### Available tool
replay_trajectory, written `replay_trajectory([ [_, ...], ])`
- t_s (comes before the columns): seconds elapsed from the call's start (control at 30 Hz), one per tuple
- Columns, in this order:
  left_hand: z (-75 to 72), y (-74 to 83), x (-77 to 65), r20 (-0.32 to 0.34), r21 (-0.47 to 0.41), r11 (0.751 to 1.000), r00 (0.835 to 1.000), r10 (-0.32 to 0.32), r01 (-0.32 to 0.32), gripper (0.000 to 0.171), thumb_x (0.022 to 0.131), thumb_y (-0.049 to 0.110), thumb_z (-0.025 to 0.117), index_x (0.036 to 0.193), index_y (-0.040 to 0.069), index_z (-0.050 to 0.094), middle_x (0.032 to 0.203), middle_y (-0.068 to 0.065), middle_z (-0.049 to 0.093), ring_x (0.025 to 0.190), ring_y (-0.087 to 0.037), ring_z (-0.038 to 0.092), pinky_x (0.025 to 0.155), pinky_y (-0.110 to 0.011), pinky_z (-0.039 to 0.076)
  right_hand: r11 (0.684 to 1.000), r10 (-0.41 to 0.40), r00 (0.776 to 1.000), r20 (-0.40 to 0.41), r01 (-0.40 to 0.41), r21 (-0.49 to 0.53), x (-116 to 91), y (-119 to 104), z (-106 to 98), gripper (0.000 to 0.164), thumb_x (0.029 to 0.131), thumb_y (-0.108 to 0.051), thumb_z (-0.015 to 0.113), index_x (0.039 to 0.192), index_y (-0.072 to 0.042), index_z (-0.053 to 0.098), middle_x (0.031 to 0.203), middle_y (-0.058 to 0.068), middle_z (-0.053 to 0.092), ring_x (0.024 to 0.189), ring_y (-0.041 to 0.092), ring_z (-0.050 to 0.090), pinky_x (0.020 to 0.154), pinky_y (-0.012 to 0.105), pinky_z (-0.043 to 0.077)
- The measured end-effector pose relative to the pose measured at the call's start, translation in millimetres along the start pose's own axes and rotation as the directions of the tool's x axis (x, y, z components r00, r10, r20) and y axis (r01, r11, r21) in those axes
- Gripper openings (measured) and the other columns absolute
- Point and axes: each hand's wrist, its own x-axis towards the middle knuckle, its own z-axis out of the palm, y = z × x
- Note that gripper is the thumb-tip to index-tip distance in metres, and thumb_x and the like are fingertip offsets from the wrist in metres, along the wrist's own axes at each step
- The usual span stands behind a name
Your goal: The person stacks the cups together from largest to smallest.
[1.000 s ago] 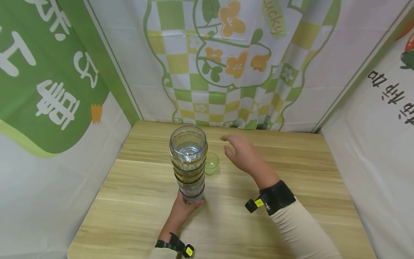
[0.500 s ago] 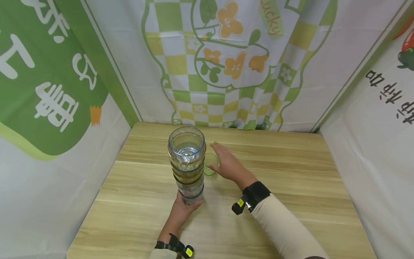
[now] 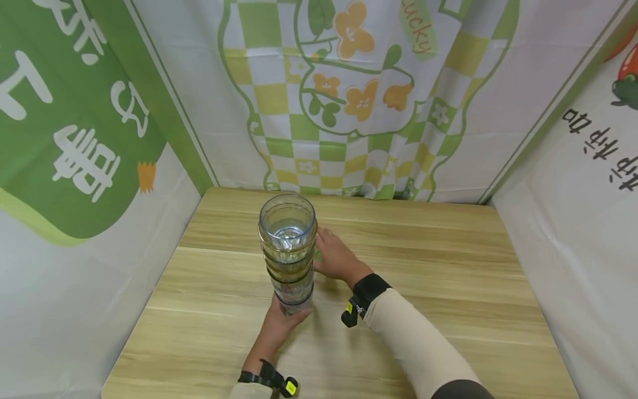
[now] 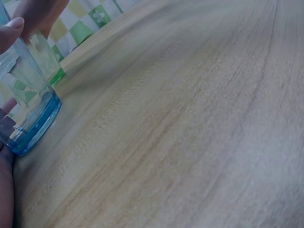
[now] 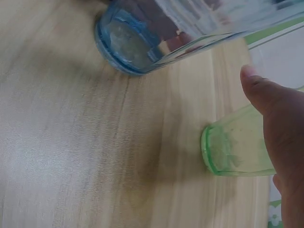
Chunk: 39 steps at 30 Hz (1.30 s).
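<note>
A tall stack of transparent tumblers (image 3: 289,252) stands upright on the wooden table, with amber and dark rims along it. Its lowest tumbler has a blue base (image 4: 40,126). My left hand (image 3: 279,327) grips the stack low down, thumb across the near side. Just right of the stack, a small green tumbler (image 5: 235,145) stands on the table, mostly hidden in the head view. My right hand (image 3: 336,257) is around it, with thumb (image 5: 266,92) straight and its tip beyond the tumbler's side. The stack hides the right fingertips in the head view.
The wooden table (image 3: 438,266) reaches back to a green-and-white checked curtain (image 3: 344,122). Printed cloth walls stand at the left (image 3: 65,138) and right (image 3: 563,183). The stack rises close beside the right hand.
My right hand has moved left from beside the green tumbler to around it, its fingertips passing behind the stack. The left hand and the stack have stayed in place.
</note>
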Motion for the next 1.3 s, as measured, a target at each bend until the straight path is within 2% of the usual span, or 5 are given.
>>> replay_trajectory([
  [0.23, -0.7, -0.5, 0.9, -0.002, 0.002, 1.0, 1.0, -0.014, 0.014, 0.102, 0.08, 0.031, 0.087, 0.157, 0.017, 0.023, 0.158, -0.017, 0.039, 0.147, -0.039, 0.033, 0.121, -0.059, 0.024, 0.987, -0.009, 0.998, 0.056, 0.017, -0.159, 4, -6, -1, 0.078, 0.098, -0.045, 0.064, 0.158, -0.009, 0.032, 0.161, 0.021, 0.031, 0.149, 0.04, 0.029, 0.125, 0.046, 0.022],
  [0.43, -0.2, -1.7, 1.1, 0.003, 0.008, 1.0, 1.0, -0.02, 0.02, 0.103, 0.079, 0.034, 0.088, 0.157, 0.017, 0.023, 0.158, -0.017, 0.039, 0.148, -0.039, 0.033, 0.121, -0.059, 0.023, 0.996, 0.024, 0.99, 0.137, -0.012, -0.089, -4, -8, -10, 0.072, 0.098, -0.036, 0.065, 0.159, -0.018, 0.032, 0.164, 0.014, 0.028, 0.148, 0.038, 0.031, 0.119, 0.047, 0.035],
  [0.73, -0.5, -1.3, 0.2, -0.002, 0.014, 1.0, 1.0, 0.004, -0.004, 0.101, 0.081, 0.031, 0.087, 0.157, 0.015, 0.023, 0.157, -0.019, 0.04, 0.147, -0.041, 0.033, 0.12, -0.06, 0.024, 0.994, 0.043, 0.944, 0.326, -0.007, -0.111, -30, -22, -37, 0.07, 0.096, -0.029, 0.072, 0.156, -0.023, 0.038, 0.164, 0.012, 0.029, 0.147, 0.037, 0.033, 0.103, 0.054, 0.05],
  [0.97, 1.7, -0.1, 0.8, 0.0, 0.013, 1.0, 1.0, -0.016, 0.016, 0.102, 0.081, 0.031, 0.087, 0.158, 0.015, 0.022, 0.158, -0.019, 0.038, 0.148, -0.041, 0.031, 0.121, -0.06, 0.022, 0.98, 0.012, 0.93, 0.368, 0.062, -0.191, -55, -26, -47, 0.064, 0.094, -0.028, 0.073, 0.152, -0.02, 0.045, 0.158, 0.012, 0.041, 0.14, 0.033, 0.044, 0.104, 0.046, 0.051],
  [1.3, 2.3, -1.0, 1.7, -0.016, 0.048, 0.997, 0.999, -0.052, 0.052, 0.104, 0.079, 0.034, 0.088, 0.156, 0.011, 0.022, 0.156, -0.023, 0.04, 0.145, -0.044, 0.034, 0.119, -0.062, 0.025, 0.967, -0.048, 0.927, 0.373, 0.136, -0.216, -85, -35, -60, 0.066, 0.085, -0.025, 0.084, 0.143, -0.021, 0.055, 0.145, 0.009, 0.052, 0.127, 0.029, 0.054, 0.09, 0.04, 0.057],
])
